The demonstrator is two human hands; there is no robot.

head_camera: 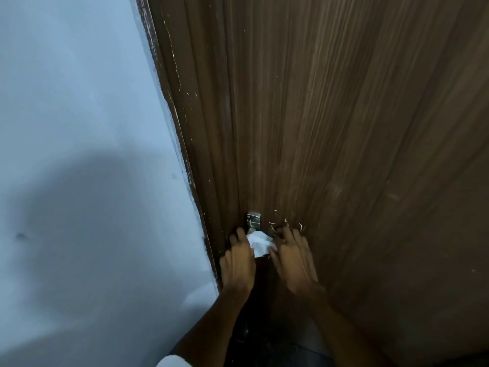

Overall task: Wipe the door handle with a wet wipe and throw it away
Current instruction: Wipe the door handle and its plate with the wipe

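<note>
A white wet wipe (259, 242) is pressed against the door just below a small metal handle plate (253, 221). My left hand (238, 260) holds the wipe's left side, fingers curled over it. On the wipe's right side rests my right hand (292, 258), its fingers spread on the door and its fingertips touching the wipe. The handle itself is mostly hidden under the wipe and my hands; only the metal plate above shows.
The dark brown wooden door (344, 128) fills the right of the view, with scratch marks beside the handle. Its frame edge (182, 144) runs diagonally, and a pale blue wall (79, 128) lies to the left with my shadow on it.
</note>
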